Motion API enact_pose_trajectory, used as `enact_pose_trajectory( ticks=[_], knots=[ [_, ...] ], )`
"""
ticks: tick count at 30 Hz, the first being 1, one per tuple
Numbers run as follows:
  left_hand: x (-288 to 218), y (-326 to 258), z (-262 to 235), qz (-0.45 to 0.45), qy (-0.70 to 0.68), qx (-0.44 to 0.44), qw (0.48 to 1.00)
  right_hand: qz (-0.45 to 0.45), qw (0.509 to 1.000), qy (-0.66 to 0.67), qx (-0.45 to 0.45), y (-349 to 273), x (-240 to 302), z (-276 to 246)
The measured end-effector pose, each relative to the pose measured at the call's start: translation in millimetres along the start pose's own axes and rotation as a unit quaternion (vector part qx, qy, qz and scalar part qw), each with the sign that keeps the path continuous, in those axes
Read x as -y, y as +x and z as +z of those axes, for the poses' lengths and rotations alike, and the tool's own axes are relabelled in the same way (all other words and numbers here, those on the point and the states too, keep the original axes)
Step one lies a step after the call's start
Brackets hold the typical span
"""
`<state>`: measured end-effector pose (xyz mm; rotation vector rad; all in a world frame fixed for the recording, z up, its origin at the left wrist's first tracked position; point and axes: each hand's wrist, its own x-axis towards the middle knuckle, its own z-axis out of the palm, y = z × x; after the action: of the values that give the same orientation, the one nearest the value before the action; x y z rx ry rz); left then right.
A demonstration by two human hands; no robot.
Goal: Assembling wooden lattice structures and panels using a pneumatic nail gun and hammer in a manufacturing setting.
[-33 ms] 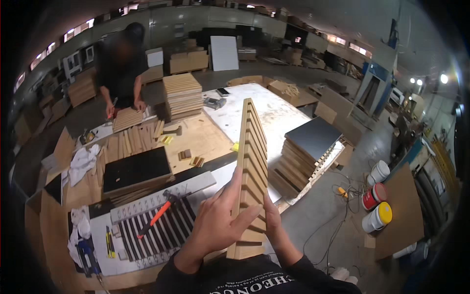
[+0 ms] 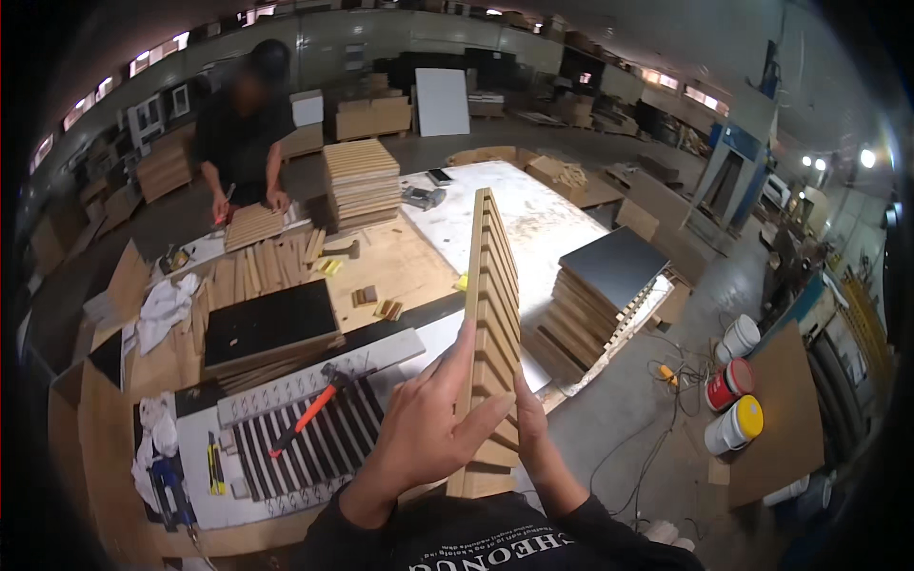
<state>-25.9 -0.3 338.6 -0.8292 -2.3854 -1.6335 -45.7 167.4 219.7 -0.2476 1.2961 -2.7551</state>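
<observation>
A slatted wooden panel stands tilted upright in front of my chest, its edge toward me and its slats on the right side. My left hand grips it from the left, the thumb laid over the slats. On the other side, my right hand presses along the panel's right edge, fingers mostly hidden behind it. Left of my left hand lies a jig of dark strips with a metal rail, and an orange-handled hammer rests across it.
Stacked panels with a black top stand at the left, another dark-topped stack at the right. A slatted stack sits farther back. Across the table a person handles a slatted piece. Buckets and cables are on the floor.
The whole view has shifted very slightly. Both hands keep their hold on the panel, with almost no visible movement.
</observation>
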Motion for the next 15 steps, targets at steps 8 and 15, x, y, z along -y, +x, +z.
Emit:
enact_pose_trajectory(
  ticks=[8,15],
  knots=[
    [-7.8,-34.8,-16.9,0.051,0.03,-0.065,0.996,0.109,0.952,0.253,0.131,-9.8,-30.9,17.2],
    [-7.2,-43.8,-29.6,0.02,0.038,-0.033,0.999,0.106,0.972,0.204,0.043,-17.0,-40.3,21.6]
  ],
)
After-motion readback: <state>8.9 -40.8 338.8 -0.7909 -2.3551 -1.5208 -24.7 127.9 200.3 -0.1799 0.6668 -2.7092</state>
